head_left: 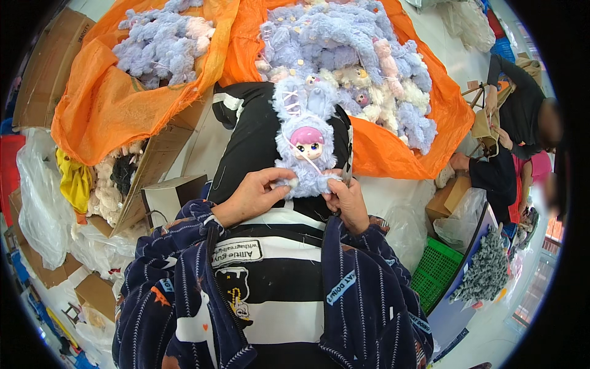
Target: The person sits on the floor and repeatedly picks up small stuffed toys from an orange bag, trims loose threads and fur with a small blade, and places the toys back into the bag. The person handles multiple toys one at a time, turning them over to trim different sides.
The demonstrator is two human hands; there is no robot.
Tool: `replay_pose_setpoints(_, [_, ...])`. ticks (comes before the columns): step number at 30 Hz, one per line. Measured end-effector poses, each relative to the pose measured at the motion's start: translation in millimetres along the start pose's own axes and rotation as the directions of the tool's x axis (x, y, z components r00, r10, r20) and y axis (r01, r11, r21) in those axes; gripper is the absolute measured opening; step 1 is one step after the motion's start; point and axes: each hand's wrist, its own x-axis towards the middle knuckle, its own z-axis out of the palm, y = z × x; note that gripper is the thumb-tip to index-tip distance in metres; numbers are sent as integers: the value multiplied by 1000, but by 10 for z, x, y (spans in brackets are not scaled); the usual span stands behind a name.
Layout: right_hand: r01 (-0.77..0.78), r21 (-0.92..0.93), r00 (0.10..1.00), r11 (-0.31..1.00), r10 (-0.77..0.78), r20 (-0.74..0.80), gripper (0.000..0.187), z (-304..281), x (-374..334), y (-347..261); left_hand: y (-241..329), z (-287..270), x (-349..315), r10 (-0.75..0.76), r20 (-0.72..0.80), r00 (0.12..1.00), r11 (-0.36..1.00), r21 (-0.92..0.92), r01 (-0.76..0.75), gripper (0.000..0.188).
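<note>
A lavender plush doll point(298, 161) lies face up on my lap, its long bunny ears pointing away from me. It has a smooth face with pink hair, and a pale ribbon runs down across its front. My left hand point(261, 192) pinches the doll's lower left end between thumb and fingers. At its lower right end, my right hand point(345, 200) grips the fur with thumb and bent fingers. A thin greyish piece shows beside the right fingers; I cannot make out what it is. Black cloth point(249, 138) covers my lap under the doll.
Ahead, an orange sack point(445, 132) bears a heap of lavender and white plush dolls point(332, 37). Another orange sack point(92, 117) with plush lies over a cardboard box point(132, 200) on the left. A green crate point(433, 277) stands at right. Another person point(519, 92) sits at far right.
</note>
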Motion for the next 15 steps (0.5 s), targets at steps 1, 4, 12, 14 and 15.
replay_pose_setpoints(1, [2,-3,1000,1000,-2,0,28,1,3,4,3,-4,0,7,2,1000,1000,12,-7,23])
replay_pose_setpoints(4, [12,-5,1000,1000,-12,-13,27,3,-5,11,70,-26,21,0,24,1000,998,68,-2,20])
replay_pose_setpoints(12, [179,56,978,982,-171,-118,20,21,8,-110,114,-172,117,208,49,977,978,-5,-208,24])
replay_pose_setpoints(14, [247,180,962,952,-219,-162,19,-34,-10,-249,288,-156,161,178,-50,983,981,-74,-181,31])
replay_pose_setpoints(15, [302,236,947,923,-264,-181,17,-60,-7,-330,360,-202,198,200,-96,975,977,-52,-205,30])
